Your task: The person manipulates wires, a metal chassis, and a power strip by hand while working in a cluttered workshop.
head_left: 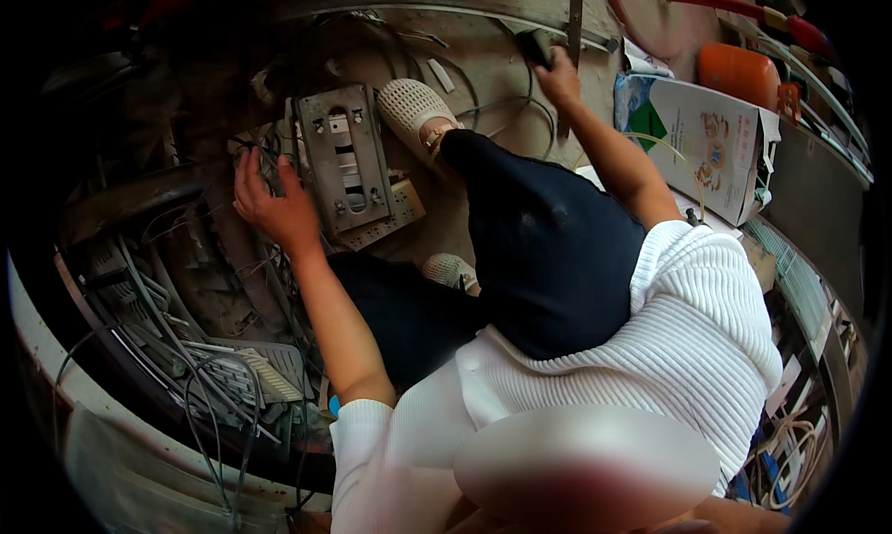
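Note:
My left hand point(276, 202) reaches in over a cluttered patch of cables and metal bits, fingers stretched and apart, holding nothing that I can see. Just right of it lies a rectangular metal plate fixture point(322, 158) with bolts near its corners and a slotted silver strip along its middle. A perforated tan metal piece point(400, 207) sticks out from under the fixture. Farther off to the right, my right hand point(558, 77) is closed around a small dark block-like object point(534, 46), its kind unclear. That hand is beside a flat, upright-looking metal bar point(574, 28).
A long metal rail point(418, 4) crosses the far side, with dark cables on the floor. At right stand a printed white carton point(692, 135) and an orange container point(739, 72). Slatted grey parts and wires fill a bin point(269, 362) at left. My shoe point(413, 107) rests beside the fixture.

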`<state>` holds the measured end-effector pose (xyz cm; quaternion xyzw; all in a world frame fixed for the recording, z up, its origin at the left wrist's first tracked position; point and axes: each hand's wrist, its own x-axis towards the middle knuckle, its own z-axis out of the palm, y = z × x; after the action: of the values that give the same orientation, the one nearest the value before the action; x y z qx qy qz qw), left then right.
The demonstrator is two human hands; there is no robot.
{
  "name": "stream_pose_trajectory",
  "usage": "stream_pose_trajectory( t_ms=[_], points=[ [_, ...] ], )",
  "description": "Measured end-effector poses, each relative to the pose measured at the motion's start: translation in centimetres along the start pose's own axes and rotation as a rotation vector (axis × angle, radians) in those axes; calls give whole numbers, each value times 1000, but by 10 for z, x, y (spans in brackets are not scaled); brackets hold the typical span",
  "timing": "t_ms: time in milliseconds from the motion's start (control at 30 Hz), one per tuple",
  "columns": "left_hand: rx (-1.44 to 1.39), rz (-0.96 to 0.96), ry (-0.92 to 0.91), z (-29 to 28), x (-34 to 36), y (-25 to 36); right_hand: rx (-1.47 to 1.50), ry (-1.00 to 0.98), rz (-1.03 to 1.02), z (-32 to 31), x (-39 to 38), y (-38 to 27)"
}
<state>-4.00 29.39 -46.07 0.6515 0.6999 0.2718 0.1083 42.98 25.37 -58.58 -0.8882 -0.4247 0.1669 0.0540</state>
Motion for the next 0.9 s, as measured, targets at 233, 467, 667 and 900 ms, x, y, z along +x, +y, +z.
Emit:
stream_pose_trajectory(
  t_ms=[233, 467, 667, 900],
  points=[
    [-125, -218, -61, 3, -5, -28, 55, 342, 276, -32, 22, 77],
    [-167, -301, -139, 10, -12, -41, 78, 160, 346, 5, 4, 70],
    [-179, -370, -142, 8, -19, -46, -109, 14, 650, 8, -3, 44],
    [-204, -359, -181, 7, -21, -54, -30, 47, 607, 13, 11, 48]
  ],
)
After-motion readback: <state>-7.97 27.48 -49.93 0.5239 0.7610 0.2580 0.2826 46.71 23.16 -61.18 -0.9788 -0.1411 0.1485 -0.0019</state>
